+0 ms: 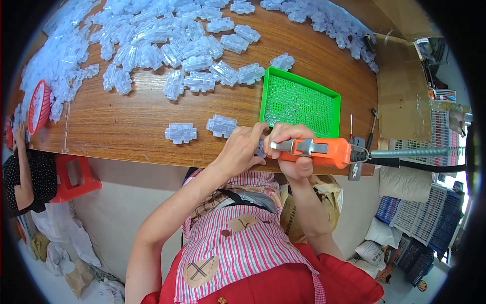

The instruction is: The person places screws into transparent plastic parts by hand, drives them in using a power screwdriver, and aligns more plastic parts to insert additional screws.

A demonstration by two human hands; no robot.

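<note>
My right hand (291,133) is wrapped round an orange electric screwdriver (334,154) with a grey lever on its side. The tool lies nearly level near the table's front edge, and its tip is hidden by my fingers. Just left of it, my left hand (240,147) bends its fingers onto a clear plastic part (260,150), mostly covered by both hands. Two similar clear parts, one on the left (180,133) and one nearer my fingers (221,125), lie on the wood. Behind my hands stands a green tray (338,114) holding many small metal pieces.
Heaps of clear parts (147,30) cover the far table (136,109). A coiled spring (420,152) and black cable run right from the tool. A hammer (373,126) lies at the right edge. A red basket (40,107) and another person's arm (21,167) are at far left.
</note>
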